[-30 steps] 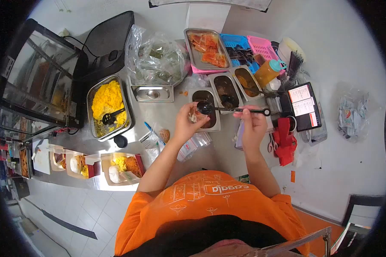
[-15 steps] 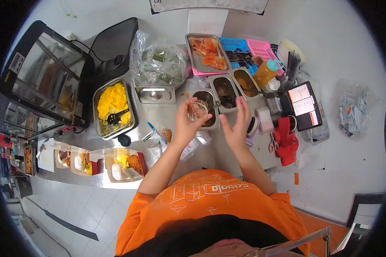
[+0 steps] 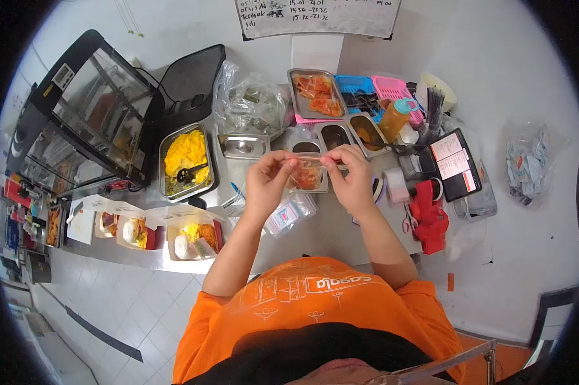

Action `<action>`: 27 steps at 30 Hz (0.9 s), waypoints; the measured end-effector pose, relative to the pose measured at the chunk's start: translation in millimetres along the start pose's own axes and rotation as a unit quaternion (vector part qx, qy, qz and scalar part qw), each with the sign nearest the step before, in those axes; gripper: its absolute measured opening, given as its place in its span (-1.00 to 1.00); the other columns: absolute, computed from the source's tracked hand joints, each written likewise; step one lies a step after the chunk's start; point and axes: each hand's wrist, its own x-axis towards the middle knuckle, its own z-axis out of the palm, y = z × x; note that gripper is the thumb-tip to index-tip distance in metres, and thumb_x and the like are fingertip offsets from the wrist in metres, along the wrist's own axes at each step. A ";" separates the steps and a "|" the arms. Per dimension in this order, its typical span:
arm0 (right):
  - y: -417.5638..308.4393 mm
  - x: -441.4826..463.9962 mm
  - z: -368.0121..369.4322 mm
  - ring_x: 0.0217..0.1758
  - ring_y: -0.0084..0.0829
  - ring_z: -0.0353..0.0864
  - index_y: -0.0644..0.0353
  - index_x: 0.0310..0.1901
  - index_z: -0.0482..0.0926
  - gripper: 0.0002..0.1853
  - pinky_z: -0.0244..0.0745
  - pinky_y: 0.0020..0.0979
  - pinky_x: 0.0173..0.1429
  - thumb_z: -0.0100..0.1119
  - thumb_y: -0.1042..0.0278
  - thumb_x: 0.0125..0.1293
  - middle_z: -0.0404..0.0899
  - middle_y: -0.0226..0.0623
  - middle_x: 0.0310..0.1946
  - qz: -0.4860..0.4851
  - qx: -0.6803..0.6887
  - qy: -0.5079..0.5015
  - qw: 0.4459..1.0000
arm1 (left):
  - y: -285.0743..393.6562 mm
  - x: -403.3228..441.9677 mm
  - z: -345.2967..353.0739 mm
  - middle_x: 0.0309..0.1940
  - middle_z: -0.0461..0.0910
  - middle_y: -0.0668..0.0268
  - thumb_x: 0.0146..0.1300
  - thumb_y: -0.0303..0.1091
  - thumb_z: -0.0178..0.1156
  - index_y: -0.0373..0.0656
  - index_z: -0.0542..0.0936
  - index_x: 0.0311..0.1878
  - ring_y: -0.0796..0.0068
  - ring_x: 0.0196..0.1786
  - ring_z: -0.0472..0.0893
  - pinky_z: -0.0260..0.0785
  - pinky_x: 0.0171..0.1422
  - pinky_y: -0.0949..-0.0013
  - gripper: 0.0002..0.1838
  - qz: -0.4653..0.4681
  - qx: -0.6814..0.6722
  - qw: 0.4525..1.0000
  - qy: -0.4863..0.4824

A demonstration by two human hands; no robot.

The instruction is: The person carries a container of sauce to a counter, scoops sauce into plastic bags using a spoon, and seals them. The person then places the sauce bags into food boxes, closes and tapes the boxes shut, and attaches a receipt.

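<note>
My left hand (image 3: 267,185) and my right hand (image 3: 350,185) are raised over the counter, close together. Both pinch the top edge of a small clear plastic bag (image 3: 307,174) stretched between them. Something reddish shows through the bag; whether it is inside or behind cannot be made out. Beyond the fingers stand steel containers with dark contents (image 3: 336,136) and a brownish sauce (image 3: 366,135). Clear zip bags (image 3: 291,215) lie on the counter by my left wrist.
At left are a tray of yellow food (image 3: 187,153) with a black spoon (image 3: 190,172), filled meal boxes (image 3: 196,240) and a glass display warmer (image 3: 94,109). A tablet (image 3: 455,162), red tape dispenser (image 3: 431,221), scissors (image 3: 409,221) and sauce bottle (image 3: 395,120) are at right.
My right hand, open and apart before, has come in to pinch the bag's edge together with my left hand. The view has tilted up, showing more of the whiteboard.
</note>
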 end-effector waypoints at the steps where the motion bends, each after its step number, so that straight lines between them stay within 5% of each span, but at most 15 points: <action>1: -3.9 1.1 -3.3 -0.35 -0.35 0.45 0.26 -0.40 0.54 -0.92 0.33 -0.38 -0.21 0.23 0.46 0.14 0.52 -0.31 -0.47 -0.008 0.005 0.000 1.000 | 3.9 -1.5 1.6 -0.32 0.61 0.31 0.26 -0.49 0.17 -0.33 0.55 -0.17 0.61 -0.25 0.57 0.39 -0.11 0.53 -0.87 0.002 -0.010 1.000 0.004; 7: 0.0 -8.0 -3.8 -0.29 -0.51 0.48 0.27 -0.36 0.56 -0.90 0.35 -0.47 -0.15 0.25 0.43 0.16 0.51 -0.38 -0.43 0.066 0.195 -0.034 0.978 | 11.4 -10.6 7.8 -0.33 0.59 0.34 0.24 -0.52 0.17 -0.29 0.54 -0.25 0.65 -0.28 0.55 0.38 -0.15 0.57 -0.95 0.018 -0.068 0.998 0.006; 11: -14.2 -12.8 5.1 -0.24 -0.61 0.48 0.23 -0.34 0.58 -0.98 0.34 -0.55 -0.08 0.22 0.52 0.18 0.51 -0.46 -0.38 0.145 0.376 -0.063 0.913 | 15.7 -20.6 13.3 -0.32 0.56 0.35 0.24 -0.53 0.17 -0.28 0.53 -0.27 0.64 -0.23 0.54 0.37 -0.15 0.57 -0.96 0.049 -0.051 0.997 0.010; 20: -24.0 -15.5 4.4 -0.33 -0.66 0.49 0.29 -0.30 0.63 -0.92 0.34 -0.60 -0.19 0.24 0.51 0.17 0.52 -0.46 -0.40 0.190 0.485 -0.065 0.851 | 37.5 -38.0 20.0 -0.29 0.57 0.37 0.26 -0.52 0.15 -0.29 0.54 -0.21 0.62 -0.20 0.54 0.39 -0.08 0.55 -0.93 -0.012 -0.038 0.999 0.029; 27: -19.1 -16.2 8.4 -0.34 -0.70 0.47 0.27 -0.36 0.61 -0.96 0.32 -0.62 -0.23 0.24 0.50 0.18 0.51 -0.49 -0.44 0.163 0.452 -0.080 0.873 | 35.9 -43.3 12.0 -0.28 0.60 0.32 0.26 -0.52 0.15 -0.31 0.55 -0.21 0.62 -0.23 0.56 0.40 -0.07 0.54 -0.91 -0.013 -0.067 0.997 0.042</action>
